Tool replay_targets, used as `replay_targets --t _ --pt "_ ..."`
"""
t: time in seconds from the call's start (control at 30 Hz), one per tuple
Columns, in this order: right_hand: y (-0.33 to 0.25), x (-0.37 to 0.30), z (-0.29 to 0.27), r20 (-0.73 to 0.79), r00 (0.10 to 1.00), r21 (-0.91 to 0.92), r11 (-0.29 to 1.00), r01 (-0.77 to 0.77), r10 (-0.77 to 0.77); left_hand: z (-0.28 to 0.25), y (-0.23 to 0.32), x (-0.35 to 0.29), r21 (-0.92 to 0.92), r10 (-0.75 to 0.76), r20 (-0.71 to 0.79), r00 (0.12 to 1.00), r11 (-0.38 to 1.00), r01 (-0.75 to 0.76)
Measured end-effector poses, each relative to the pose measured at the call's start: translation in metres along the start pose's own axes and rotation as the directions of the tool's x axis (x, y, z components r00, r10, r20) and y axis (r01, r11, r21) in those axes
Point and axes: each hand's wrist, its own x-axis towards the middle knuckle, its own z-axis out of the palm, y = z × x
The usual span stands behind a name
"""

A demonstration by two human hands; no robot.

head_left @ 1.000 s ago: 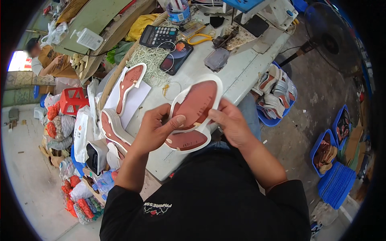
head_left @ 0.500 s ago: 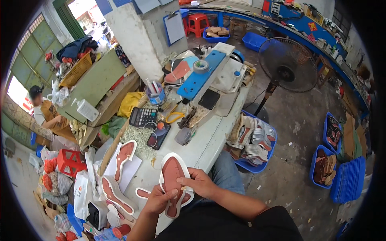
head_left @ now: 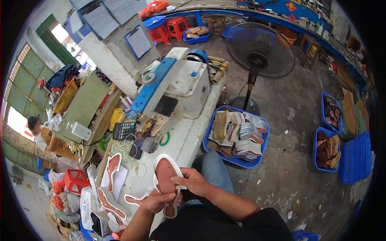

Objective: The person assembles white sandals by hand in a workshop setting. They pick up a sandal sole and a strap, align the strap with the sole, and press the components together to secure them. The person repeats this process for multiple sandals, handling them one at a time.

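Note:
A shoe insole (head_left: pixel 165 176) with a reddish-brown face and a white rim is held upright over the near table edge. My left hand (head_left: pixel 156 202) grips its narrow lower part, thumb laid across the front. My right hand (head_left: pixel 193 181) pinches its right edge near the middle, thumb on the brown face. Fingers behind the insole are partly hidden. Left of my hands on the pale table (head_left: pixel 188 134) lie more such insoles: one beside my left hand (head_left: pixel 134 199), one farther left (head_left: pixel 111 204), and another (head_left: pixel 114 165) partly over a white sheet (head_left: pixel 120 185).
A blue-and-white sewing machine (head_left: pixel 183 84) stands on the table, with a calculator (head_left: pixel 124 131) and tangled thread (head_left: pixel 125 149) left of it. Right of my knee, a blue basket (head_left: pixel 241 162) holds stacked insoles, near a standing fan (head_left: pixel 257 60). Another person (head_left: pixel 40 134) is at far left.
My view has swung right, bringing more of the insole basket and floor into sight. Both hands still hold the insole, in nearly the same grip.

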Motion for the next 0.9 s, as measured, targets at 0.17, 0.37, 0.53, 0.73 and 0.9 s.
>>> replay_targets --t 0.17,0.37,0.53,0.73,0.9 --pt "-0.005 -0.014 -0.034 -0.065 0.992 -0.069 0.992 0.106 -0.111 0.021 -0.005 0.032 0.110 -0.064 -0.074 0.995 0.991 0.072" --pt "-0.031 -0.047 -0.060 -0.080 0.988 -0.051 0.990 0.131 -0.135 0.053 -0.004 0.063 0.180 -0.112 -0.091 0.990 0.975 0.127" --pt "-0.041 -0.073 -0.094 -0.304 0.930 -0.198 0.969 0.148 -0.204 0.075 0.008 0.073 0.818 0.351 -0.245 0.904 0.575 -0.002" --pt "-0.033 -0.072 -0.098 -0.409 0.874 -0.094 0.965 0.245 -0.262 0.163 0.024 0.075 0.594 0.252 0.580 0.775 0.520 -0.614" --pt "-0.010 -0.040 -0.054 -0.287 0.933 -0.140 0.973 0.182 -0.216 0.281 -0.007 0.088 -0.035 0.312 0.940 0.138 0.491 -0.871"
